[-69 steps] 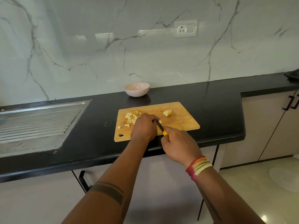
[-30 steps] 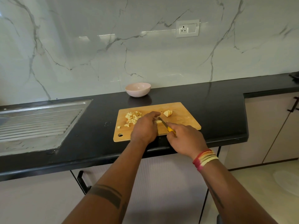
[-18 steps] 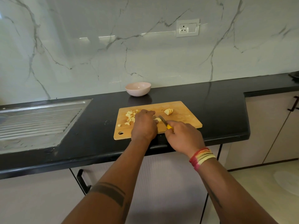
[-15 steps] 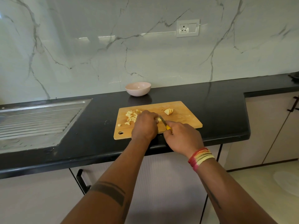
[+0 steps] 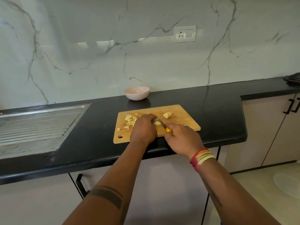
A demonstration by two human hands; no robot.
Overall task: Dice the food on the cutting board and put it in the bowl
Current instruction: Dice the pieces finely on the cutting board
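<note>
Diced bits [image 5: 131, 119] are lying just left of the left hand [image 5: 143, 128] on the cutting board [image 5: 183, 118]. Left hand's curled fingers are pinning a pale piece [image 5: 157, 123], seemingly apple. Right hand [image 5: 182, 138] is gripping the knife [image 5: 164, 125], blade against that piece. Slices [image 5: 167, 115] are sitting beyond; bowl [image 5: 136, 93] is farther back.

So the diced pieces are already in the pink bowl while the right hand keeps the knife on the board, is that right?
Not quite. The head view shows the pink bowl empty; the diced pieces lie on the cutting board. The right hand does hold the knife there.
</note>
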